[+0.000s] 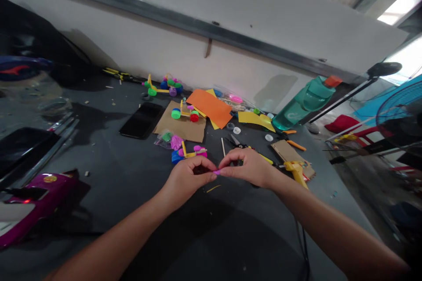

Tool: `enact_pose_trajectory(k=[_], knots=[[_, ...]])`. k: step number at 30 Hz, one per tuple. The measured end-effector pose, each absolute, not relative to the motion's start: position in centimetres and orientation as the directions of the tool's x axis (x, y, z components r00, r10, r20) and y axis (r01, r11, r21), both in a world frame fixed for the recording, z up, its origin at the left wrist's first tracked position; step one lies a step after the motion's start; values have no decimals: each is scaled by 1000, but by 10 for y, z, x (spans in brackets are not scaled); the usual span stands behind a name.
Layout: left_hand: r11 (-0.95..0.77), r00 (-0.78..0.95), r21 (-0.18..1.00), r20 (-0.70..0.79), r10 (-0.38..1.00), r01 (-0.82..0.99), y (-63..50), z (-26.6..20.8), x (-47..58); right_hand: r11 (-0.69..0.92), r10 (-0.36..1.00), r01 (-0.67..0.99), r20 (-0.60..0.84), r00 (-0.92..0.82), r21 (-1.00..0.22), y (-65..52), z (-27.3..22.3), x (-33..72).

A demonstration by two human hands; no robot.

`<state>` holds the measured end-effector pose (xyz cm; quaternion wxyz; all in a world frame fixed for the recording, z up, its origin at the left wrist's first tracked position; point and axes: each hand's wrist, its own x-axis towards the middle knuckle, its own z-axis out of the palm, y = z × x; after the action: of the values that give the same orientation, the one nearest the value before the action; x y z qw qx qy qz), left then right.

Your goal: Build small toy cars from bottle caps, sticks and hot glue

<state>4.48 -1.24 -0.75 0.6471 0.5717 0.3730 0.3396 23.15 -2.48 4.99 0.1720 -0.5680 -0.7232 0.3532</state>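
Observation:
My left hand [193,175] and my right hand [249,167] meet low over the dark table. Between their fingertips they pinch a small purple piece of modelling clay [216,172]; its full shape is hidden by the fingers. Just behind my left hand stands a little toy car [188,154] with blue and pink wheels and a yellow stick. A purple clay lump [176,142] lies by a clear bag beyond it. A pair of pliers [238,142] is partly covered by my right hand. On the table below my fingertips lies a thin yellow strip [213,188].
On cardboard [180,131] sits another toy car [185,115]; more stand behind. Orange paper [211,106], a black phone [141,120] and a teal bottle [301,103] lie farther back. A yellow glue gun [296,170] is at right, a magenta device [41,193] at left.

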Motion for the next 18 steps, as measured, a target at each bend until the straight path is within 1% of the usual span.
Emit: enact_pose_trajectory(k=[2,4,6,7,8,10,11,13,14,18], knots=[[80,501,997,-78,862,18,-14,-5,44,93,941,693,-165,-296,-715,-24,50,233],[8,479,997,-44,877,77,-15,1,40,93,947,686,-149,-285,-722,-21,50,235],[-113,385,980,42,922,164,-14,9,32,123,967,692,-71,-245,-711,-15,48,237],[-194,316,956,118,941,220,-12,13,27,156,975,703,-7,-223,-694,-11,45,238],[-288,226,917,229,947,276,-10,15,22,200,975,719,66,-210,-665,-6,42,238],[-412,94,818,410,907,401,-1,17,11,308,951,750,204,-231,-586,3,33,237],[-448,77,767,468,880,460,5,16,6,361,931,758,254,-261,-543,8,27,236],[-510,98,665,554,827,546,15,11,1,443,892,767,312,-327,-465,16,16,234],[-539,143,617,572,807,573,19,7,1,469,878,770,325,-353,-432,19,11,233],[-665,340,462,605,720,587,27,-7,5,506,855,787,328,-402,-354,24,-1,229]])
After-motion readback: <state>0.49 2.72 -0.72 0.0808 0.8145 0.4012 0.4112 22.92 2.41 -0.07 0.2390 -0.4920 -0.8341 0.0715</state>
